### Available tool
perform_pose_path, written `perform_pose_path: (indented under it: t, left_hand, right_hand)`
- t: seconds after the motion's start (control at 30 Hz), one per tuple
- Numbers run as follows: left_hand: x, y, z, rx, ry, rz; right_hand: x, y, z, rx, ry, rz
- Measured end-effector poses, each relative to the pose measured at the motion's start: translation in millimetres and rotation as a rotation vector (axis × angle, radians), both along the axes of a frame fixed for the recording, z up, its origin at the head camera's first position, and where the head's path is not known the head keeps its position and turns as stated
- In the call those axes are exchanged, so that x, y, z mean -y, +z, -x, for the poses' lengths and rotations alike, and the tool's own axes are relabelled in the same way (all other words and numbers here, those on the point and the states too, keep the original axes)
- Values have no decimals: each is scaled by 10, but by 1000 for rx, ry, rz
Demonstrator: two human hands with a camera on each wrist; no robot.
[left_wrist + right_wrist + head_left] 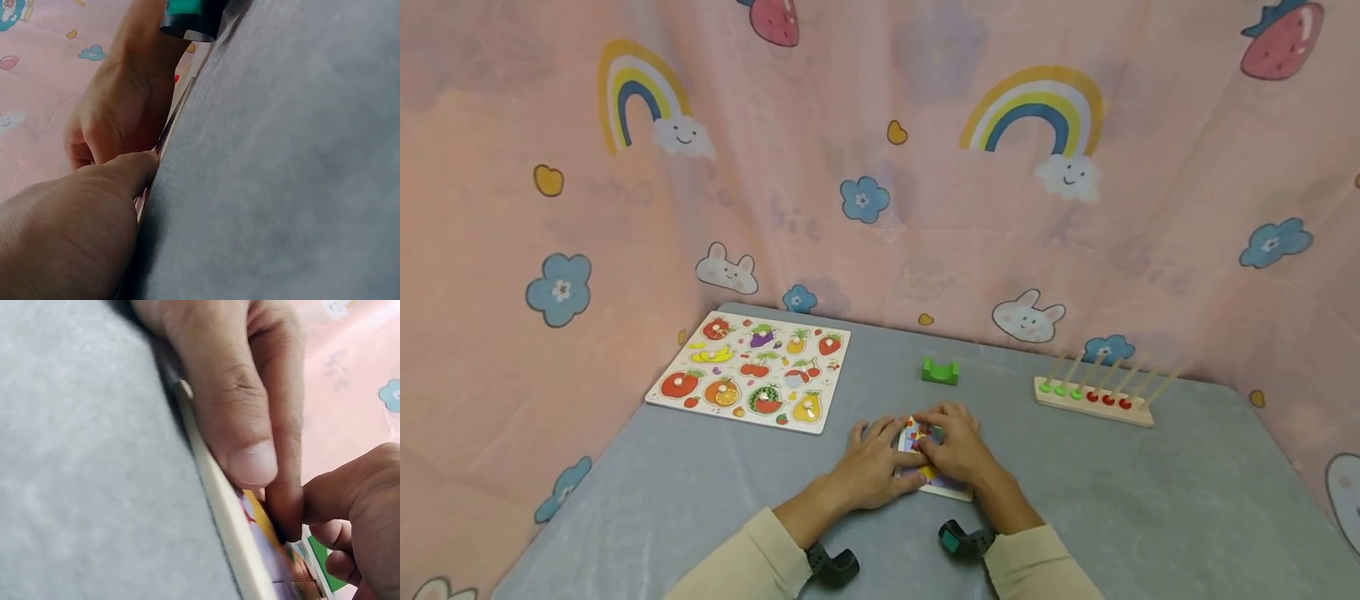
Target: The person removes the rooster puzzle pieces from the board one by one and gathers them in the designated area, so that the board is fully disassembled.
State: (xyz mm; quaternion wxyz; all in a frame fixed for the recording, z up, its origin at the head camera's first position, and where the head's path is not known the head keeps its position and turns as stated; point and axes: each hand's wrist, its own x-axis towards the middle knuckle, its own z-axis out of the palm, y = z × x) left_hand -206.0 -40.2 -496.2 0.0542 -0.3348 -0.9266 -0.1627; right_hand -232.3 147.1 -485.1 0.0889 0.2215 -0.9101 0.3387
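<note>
A small wooden picture puzzle board (946,490) with colourful printed pieces lies on the table, largely covered by both hands. My left hand (868,465) rests across its left side, fingers mostly straight; in the right wrist view the left thumb (253,465) presses by the board's pale edge (215,487). From the right, my right hand (958,443) bends over the upper part, thumb and index finger down on the printed surface (912,433). Its curled fingers (340,565) show in the right wrist view; I cannot tell whether they pinch a piece.
A fruit peg puzzle (752,372) lies at the back left. Beyond the hands stands a green notched block (940,372). At the back right is a wooden stand (1093,404) with upright pegs and green and red beads. A patterned pink curtain (805,125) borders the grey table (1150,500).
</note>
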Motion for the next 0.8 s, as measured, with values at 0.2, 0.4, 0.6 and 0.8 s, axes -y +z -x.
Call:
perform_pose_path:
  t: [0.2,0.4,0.6,0.8]
  left_hand:
    - [4,12,4,7,-1,0]
    - [4,-5,-5,31,4,6]
    - [-10,5,-9,38,6,-1]
    - [-11,6,-20,32,5,-6]
  right_hand:
    - [-19,20,20,-1,64,-11]
    - [-21,9,14,1,93,-11]
    - [-23,30,6,-34,100,-37]
    - [-30,65,11,13,123,-76]
